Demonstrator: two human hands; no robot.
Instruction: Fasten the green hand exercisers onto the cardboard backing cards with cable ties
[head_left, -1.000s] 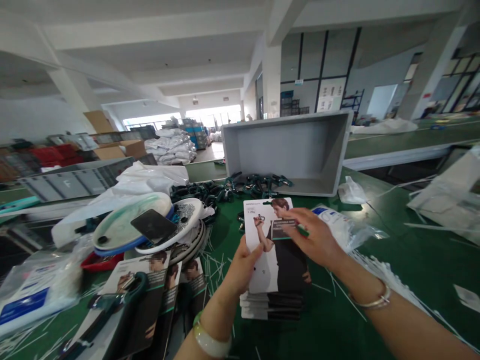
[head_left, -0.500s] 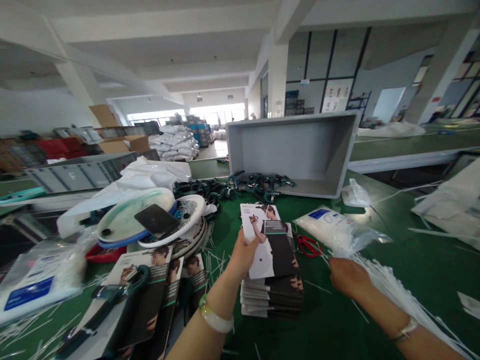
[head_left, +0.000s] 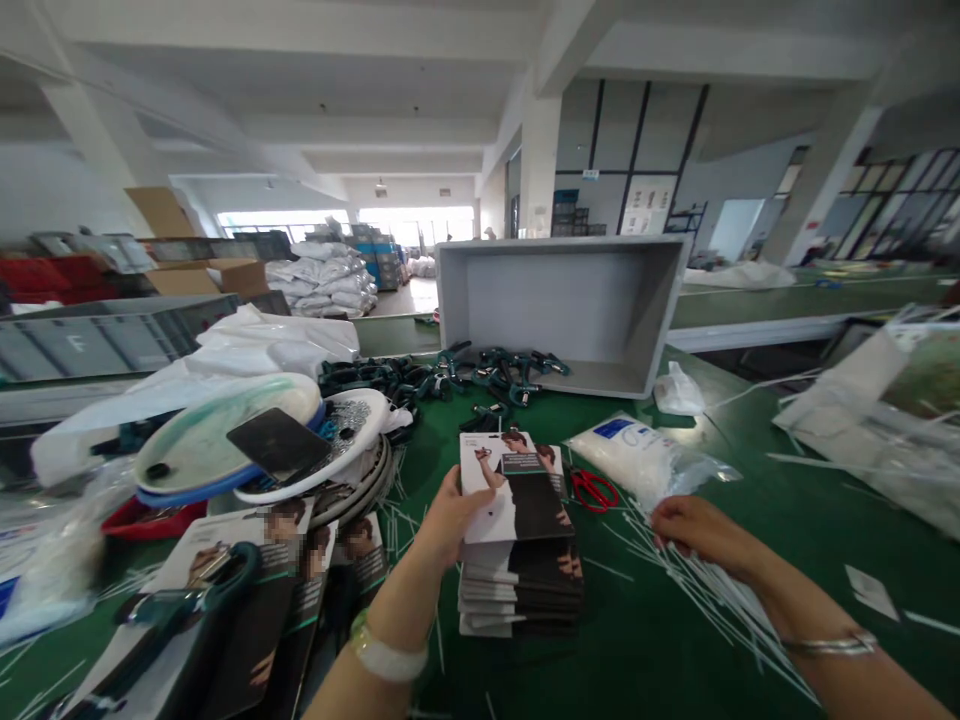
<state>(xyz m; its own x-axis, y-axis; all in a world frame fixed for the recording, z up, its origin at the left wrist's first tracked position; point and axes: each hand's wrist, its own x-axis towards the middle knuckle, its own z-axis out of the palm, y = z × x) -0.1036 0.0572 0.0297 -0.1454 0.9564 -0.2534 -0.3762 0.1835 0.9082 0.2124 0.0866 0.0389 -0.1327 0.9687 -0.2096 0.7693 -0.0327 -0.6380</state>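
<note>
My left hand (head_left: 452,515) grips a printed packaging card (head_left: 517,500) by its left edge, thumb lying on the front. Beneath it sits a stack of the same cards (head_left: 487,605). To the right, my right hand (head_left: 697,530) has its fingers closed on thin white cable ties (head_left: 694,585), which fan out in a loose pile under the palm. Red-handled scissors (head_left: 592,490) lie between the stack and that hand. At the lower left, a dark green hand grip exerciser (head_left: 187,610) rests on more printed cards (head_left: 259,630).
An open grey crate (head_left: 551,310) lies on its side behind, with several dark green grips (head_left: 495,370) before it. Left stand round tubs, one of small metal parts (head_left: 356,430). A plastic bag of cable ties (head_left: 630,450) and a crumpled white bag (head_left: 679,390) lie right.
My view has shifted right. My right hand has come over the cable ties, and its fingers now pinch among them. My left hand still holds the card on the stack.
</note>
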